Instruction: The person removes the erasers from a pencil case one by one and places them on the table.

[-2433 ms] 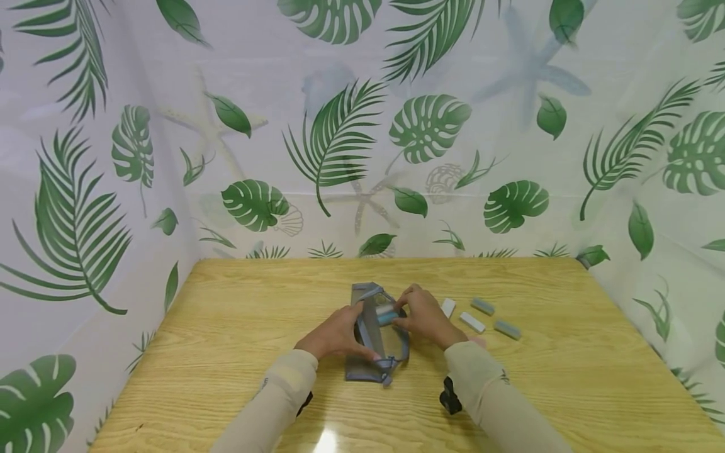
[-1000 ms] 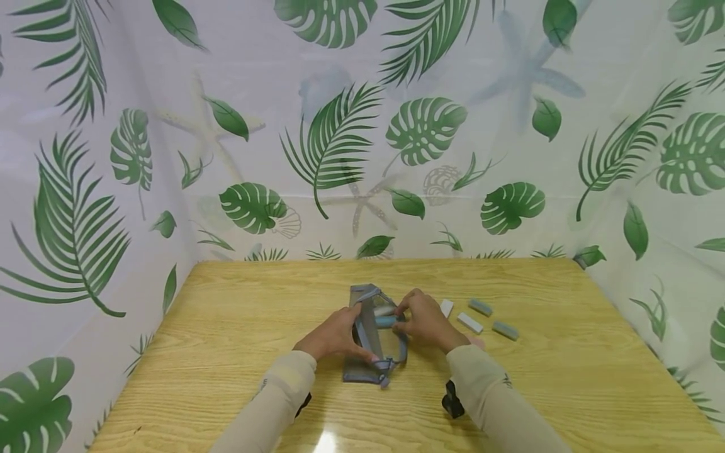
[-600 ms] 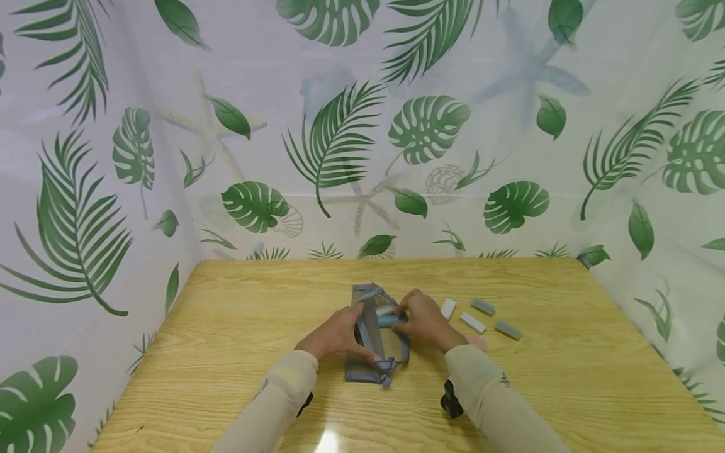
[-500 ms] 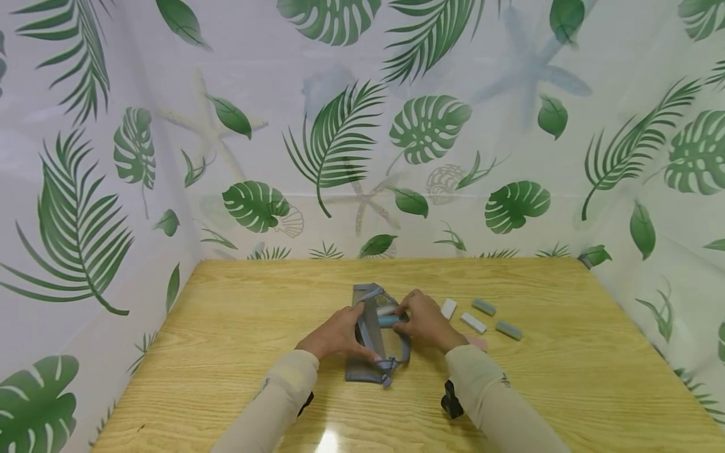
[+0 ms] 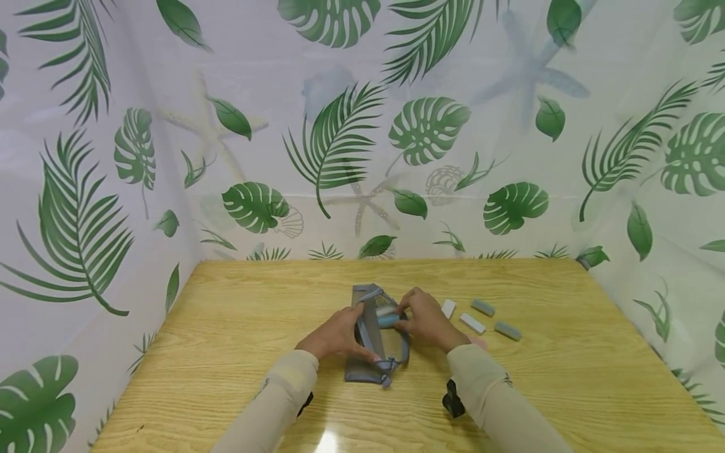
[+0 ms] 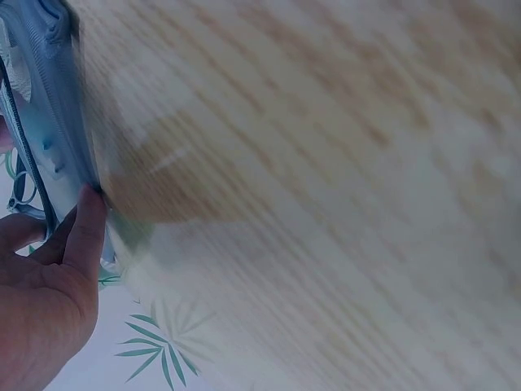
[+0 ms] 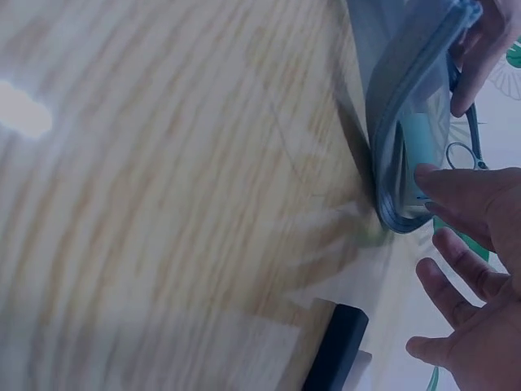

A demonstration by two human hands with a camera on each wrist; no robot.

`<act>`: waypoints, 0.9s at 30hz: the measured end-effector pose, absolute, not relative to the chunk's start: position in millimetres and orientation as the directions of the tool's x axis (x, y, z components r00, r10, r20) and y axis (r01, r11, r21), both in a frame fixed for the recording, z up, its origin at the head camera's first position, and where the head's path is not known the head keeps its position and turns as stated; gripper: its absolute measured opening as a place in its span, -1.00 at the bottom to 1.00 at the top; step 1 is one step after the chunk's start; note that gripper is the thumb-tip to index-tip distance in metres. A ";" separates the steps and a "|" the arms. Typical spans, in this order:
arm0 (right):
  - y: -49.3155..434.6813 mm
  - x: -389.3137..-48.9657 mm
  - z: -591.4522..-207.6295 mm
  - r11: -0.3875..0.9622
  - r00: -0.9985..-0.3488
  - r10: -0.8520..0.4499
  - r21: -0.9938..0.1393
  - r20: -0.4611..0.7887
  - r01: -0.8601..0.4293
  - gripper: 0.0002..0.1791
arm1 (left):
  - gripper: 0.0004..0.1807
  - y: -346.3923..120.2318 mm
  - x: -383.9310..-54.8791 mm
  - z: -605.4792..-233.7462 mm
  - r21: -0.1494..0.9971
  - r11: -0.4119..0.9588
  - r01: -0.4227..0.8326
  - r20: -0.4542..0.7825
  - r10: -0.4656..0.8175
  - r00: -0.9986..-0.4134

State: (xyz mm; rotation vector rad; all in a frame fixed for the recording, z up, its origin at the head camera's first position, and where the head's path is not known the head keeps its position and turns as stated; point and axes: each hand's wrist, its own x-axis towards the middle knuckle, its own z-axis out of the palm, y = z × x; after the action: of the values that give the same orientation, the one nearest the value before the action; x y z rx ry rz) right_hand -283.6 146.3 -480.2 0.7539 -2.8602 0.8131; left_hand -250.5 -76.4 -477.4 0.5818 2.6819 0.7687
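A see-through mesh pouch (image 5: 364,371) with blue-grey edging lies on the wooden table, its zipped mouth spread wide toward the right. My left hand (image 5: 335,335) grips the pouch's left side, thumb near the front end of the zip and fingers at the far edge. At the mouth, my right hand (image 5: 426,318) pinches the end of a light blue eraser-like bar (image 5: 387,321). Beside it in the pouch lies a whitish bar (image 5: 386,310). In the right wrist view, the right thumb (image 7: 456,187) touches the blue bar (image 7: 419,151), while the other fingers are spread.
Right of the pouch lie two white bars, one farther (image 5: 448,308) and one nearer (image 5: 472,323), and two blue-grey bars, one farther (image 5: 483,307) and one nearer (image 5: 508,331). A pink piece (image 5: 477,341) shows partly behind the right wrist. Patterned sheeting (image 5: 362,157) surrounds the table (image 5: 255,283).
Both hands stay in nearly the same place on the pouch. The right fingers and the blue bar shift only slightly in the pouch mouth. The loose bars lie as before.
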 end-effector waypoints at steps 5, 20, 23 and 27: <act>149.8 -282.6 -476.3 0.728 -0.871 -0.442 -0.481 0.216 -0.489 -0.81 | 0.33 -75.4 -249.6 -476.5 0.559 0.776 0.293 -0.165 0.451 -0.877; 165.8 -276.3 -458.6 0.729 -0.881 -0.423 -0.499 0.210 -0.469 -0.83 | 0.33 -74.6 -249.3 -476.4 0.569 0.769 0.290 -0.162 0.450 -0.878; 170.9 -276.4 -455.2 0.716 -0.874 -0.428 -0.505 0.229 -0.482 -0.81 | 0.33 -74.7 -248.4 -475.6 0.573 0.767 0.289 -0.162 0.451 -0.878; 178.8 -276.9 -452.6 0.711 -0.871 -0.422 -0.503 0.253 -0.491 -0.80 | 0.33 -74.5 -247.2 -474.4 0.570 0.768 0.292 -0.160 0.452 -0.877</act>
State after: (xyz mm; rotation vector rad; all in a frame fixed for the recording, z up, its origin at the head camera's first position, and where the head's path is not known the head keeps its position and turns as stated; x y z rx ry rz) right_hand -276.9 178.8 -452.6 0.7485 -2.7946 0.8732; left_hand -247.2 -74.5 -474.4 0.5765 2.6749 0.7936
